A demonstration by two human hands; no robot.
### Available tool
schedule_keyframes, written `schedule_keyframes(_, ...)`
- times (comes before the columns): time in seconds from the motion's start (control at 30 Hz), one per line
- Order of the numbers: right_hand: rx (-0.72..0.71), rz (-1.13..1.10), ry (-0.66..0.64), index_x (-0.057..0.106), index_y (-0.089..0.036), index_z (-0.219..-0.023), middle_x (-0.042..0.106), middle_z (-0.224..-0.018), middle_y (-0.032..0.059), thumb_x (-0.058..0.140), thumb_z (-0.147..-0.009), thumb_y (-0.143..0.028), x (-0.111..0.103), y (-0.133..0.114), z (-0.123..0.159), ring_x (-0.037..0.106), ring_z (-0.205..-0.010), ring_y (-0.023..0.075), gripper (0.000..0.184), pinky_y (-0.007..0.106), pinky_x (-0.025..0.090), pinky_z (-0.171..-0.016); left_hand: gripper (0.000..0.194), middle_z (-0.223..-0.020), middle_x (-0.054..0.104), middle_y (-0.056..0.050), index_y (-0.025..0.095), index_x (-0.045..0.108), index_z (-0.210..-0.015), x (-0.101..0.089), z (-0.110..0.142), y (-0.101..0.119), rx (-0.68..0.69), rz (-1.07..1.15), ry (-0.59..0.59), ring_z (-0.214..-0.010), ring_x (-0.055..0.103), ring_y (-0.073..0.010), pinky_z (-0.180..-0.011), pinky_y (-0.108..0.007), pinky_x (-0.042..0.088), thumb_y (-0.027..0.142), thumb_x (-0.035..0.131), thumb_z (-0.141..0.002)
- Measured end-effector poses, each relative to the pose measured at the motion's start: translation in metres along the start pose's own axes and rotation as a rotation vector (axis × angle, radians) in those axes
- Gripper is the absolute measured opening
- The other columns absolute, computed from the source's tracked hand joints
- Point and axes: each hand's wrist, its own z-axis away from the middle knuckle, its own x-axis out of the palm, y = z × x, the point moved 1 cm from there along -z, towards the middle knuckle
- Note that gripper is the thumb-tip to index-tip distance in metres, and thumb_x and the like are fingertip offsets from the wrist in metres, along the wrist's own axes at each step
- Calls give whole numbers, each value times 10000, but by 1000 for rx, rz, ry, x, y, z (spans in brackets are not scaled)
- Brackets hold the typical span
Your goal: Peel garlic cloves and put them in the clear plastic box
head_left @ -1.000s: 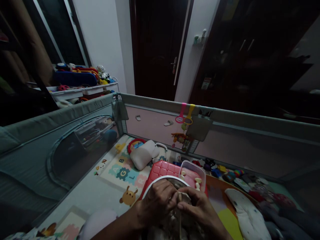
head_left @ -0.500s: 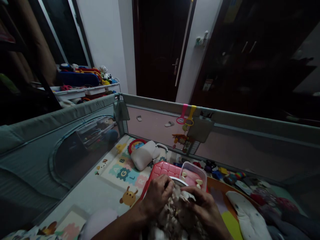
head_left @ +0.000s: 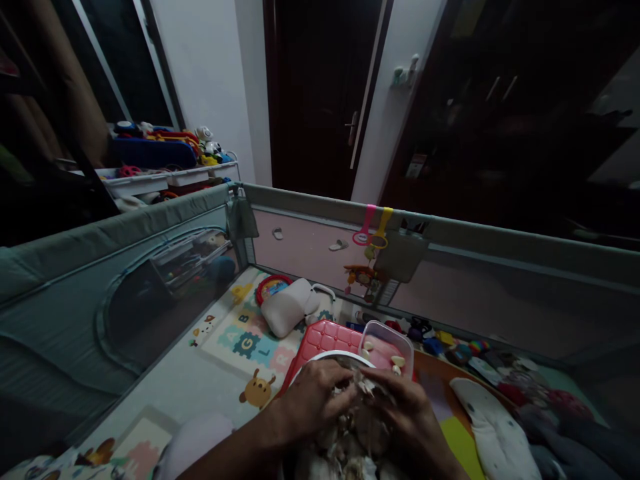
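Note:
Low in the view is a white-rimmed bowl [head_left: 320,356] filled with garlic bulbs and loose papery skin [head_left: 350,447]. My left hand [head_left: 317,393] is over its left side, fingers curled and thumb pressed in toward a piece of garlic [head_left: 365,385] with pale, flaking skin. From the right, my right hand [head_left: 407,403] closes on the same piece, the fingertips of both hands nearly meeting. The fingers partly hide it. Just beyond the bowl, a clear plastic container [head_left: 411,353] holds several peeled cloves [head_left: 397,362]. Bowl and container are on a red quilted-looking surface [head_left: 327,337].
A grey-green playpen rail [head_left: 310,195] with mesh sides encloses the area. On the patterned play mat [head_left: 235,363] lie a white cushion-like object [head_left: 287,310] and a red round toy [head_left: 273,287]. Small toys [head_left: 443,341] line the far right side, near a white spotted cloth item [head_left: 495,427].
My hands have shifted slightly and flattened over the bowl, the left fingers reaching further across the garlic. More of the bowl's white rim shows. The camera view has moved a little.

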Motion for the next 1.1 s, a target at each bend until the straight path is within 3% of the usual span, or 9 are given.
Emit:
schedule_keyframes(0.23,-253,232,17,724,-228,-729,715,-656,49,637,-728,-239,5,-3,3,656,-589,217,87,288,493,-552,215,-809,709,-38,171,724,-954,-7,-5,8,-93,265,-90,-705,606,-157,-645,-211,438,221,584,-798)
schedule_keyframes(0.43,-448,382,8,741,-263,-809,705,-725,73,589,-804,-229,9,-6,9,642,-636,198,157,277,481,-560,288,-830,712,-32,141,715,-1002,-3,-6,0,-221,476,-175,-747,620,-173,-649,-213,456,202,565,-763)
schedule_keyframes(0.5,-455,392,41,749,-280,-802,688,-678,68,585,-816,-248,10,-6,10,629,-634,200,167,291,477,-571,290,-845,713,-40,132,719,-990,-1,-6,-1,-243,477,-192,-763,625,-183,-658,-221,463,203,565,-755)
schedule_keyframes(0.7,-476,458,-46,746,-288,-834,687,-660,71,541,-842,-258,9,-4,11,631,-634,199,207,289,475,-563,256,-777,712,-27,130,740,-918,6,-6,-1,-279,399,-111,-711,617,-172,-652,-215,453,220,599,-725)
schedule_keyframes(0.87,-479,450,-21,747,-287,-781,678,-648,66,537,-840,-246,9,-5,9,616,-590,188,222,271,466,-528,252,-758,714,-33,129,748,-890,9,-7,-3,-290,507,-97,-704,621,-179,-636,-221,450,259,629,-710)
schedule_keyframes(1.1,-270,131,6,729,-257,-664,704,-648,46,625,-783,-310,1,-3,4,621,-544,185,167,264,485,-524,306,-778,718,-74,107,750,-879,9,-10,-10,-394,816,-108,-691,629,-193,-640,-266,473,298,682,-649)
